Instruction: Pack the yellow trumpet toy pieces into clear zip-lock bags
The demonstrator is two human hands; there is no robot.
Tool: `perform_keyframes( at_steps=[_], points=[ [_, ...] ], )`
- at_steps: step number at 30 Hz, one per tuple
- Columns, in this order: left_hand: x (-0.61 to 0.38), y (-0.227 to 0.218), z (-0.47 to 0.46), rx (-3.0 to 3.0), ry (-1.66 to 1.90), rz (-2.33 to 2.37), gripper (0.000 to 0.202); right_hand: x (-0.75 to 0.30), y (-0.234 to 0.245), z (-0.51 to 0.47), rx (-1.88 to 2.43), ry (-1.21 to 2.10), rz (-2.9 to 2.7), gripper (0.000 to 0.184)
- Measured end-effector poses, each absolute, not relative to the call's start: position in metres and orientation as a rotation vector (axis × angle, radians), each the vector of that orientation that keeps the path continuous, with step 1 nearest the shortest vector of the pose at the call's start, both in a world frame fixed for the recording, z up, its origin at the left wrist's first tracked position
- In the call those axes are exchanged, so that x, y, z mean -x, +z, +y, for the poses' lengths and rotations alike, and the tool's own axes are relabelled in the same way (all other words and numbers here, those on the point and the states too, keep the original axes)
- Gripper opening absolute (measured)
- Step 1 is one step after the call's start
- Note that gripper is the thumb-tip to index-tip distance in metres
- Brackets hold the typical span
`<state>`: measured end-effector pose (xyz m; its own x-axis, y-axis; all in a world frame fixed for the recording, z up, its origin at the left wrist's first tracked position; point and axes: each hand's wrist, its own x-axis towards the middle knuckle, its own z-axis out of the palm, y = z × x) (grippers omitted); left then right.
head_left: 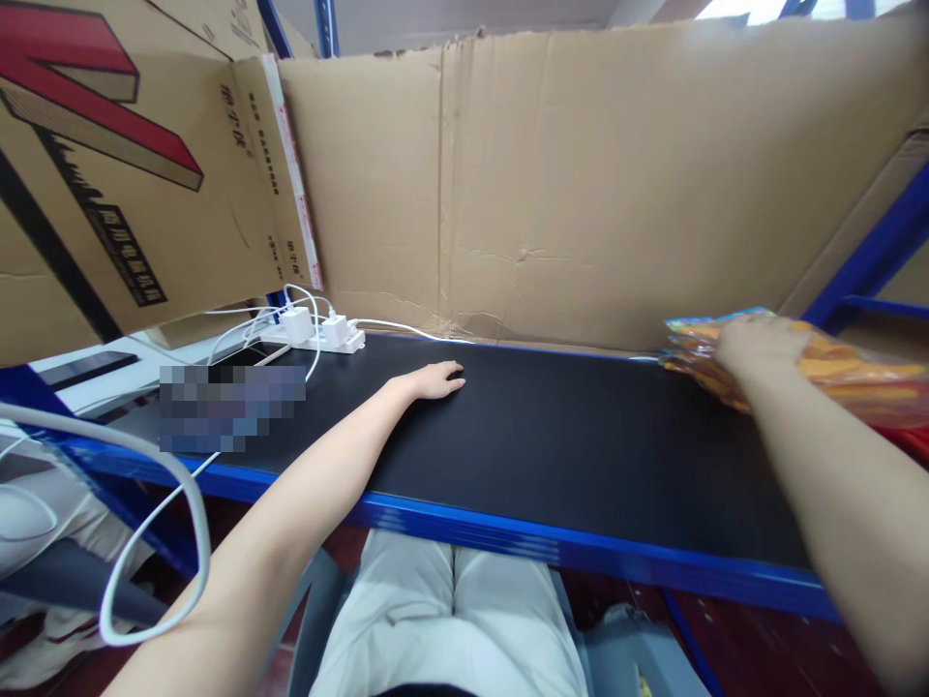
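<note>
My left hand (435,380) lies on the black tabletop (566,436), thumb apart from the fingers, with nothing held. At the far right, my right hand (759,344) grips a clear plastic bag (846,373) with orange contents; what these are I cannot make out. The bag's left end has a shiny blue-green edge. My right fingertips are mostly hidden, and the hand is slightly blurred. Something red (904,443) shows under the bag's right end.
A cardboard panel (581,194) walls off the back; a printed cardboard box (145,194) hangs over the left. A white power strip (341,336) with plugs and cables stands back left. A white cable loop (199,542) crosses my left forearm. A blue metal edge (464,528) runs along the front.
</note>
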<state>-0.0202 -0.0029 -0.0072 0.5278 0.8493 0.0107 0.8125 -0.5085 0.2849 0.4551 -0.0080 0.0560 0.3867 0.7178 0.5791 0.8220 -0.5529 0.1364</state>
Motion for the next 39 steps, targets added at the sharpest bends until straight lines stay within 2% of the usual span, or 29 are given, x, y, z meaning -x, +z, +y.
perform_keyframes(
  at_steps=[2, 6, 12, 22, 29, 39],
  points=[
    [0.02, -0.007, -0.003, -2.526, 0.217, 1.402, 0.058, -0.441, 0.056, -0.013, 2.507, -0.817, -1.268, 0.044],
    [0.02, -0.007, -0.003, -2.534, 0.208, 1.411, 0.058, -0.418, 0.056, -0.023, 2.425, -0.967, -1.312, 0.048],
    [0.019, -0.006, -0.006, -2.535, 0.2, 1.415, 0.059, -0.404, 0.061, -0.03, 2.578, -1.042, -1.374, 0.039],
    [0.018, -0.002, -0.01, -2.536, 0.177, 1.432, 0.058, -0.402, 0.057, -0.037, 2.47, -1.189, -1.443, 0.046],
    [0.018, -0.002, -0.01, -2.536, 0.153, 1.444, 0.059, -0.402, 0.07, -0.047, 2.453, -1.249, -1.479, 0.039],
    [0.017, -0.002, -0.012, -2.531, 0.172, 1.441, 0.057, -0.342, 0.11, -0.076, 2.008, -1.372, -1.754, 0.036]
  ],
)
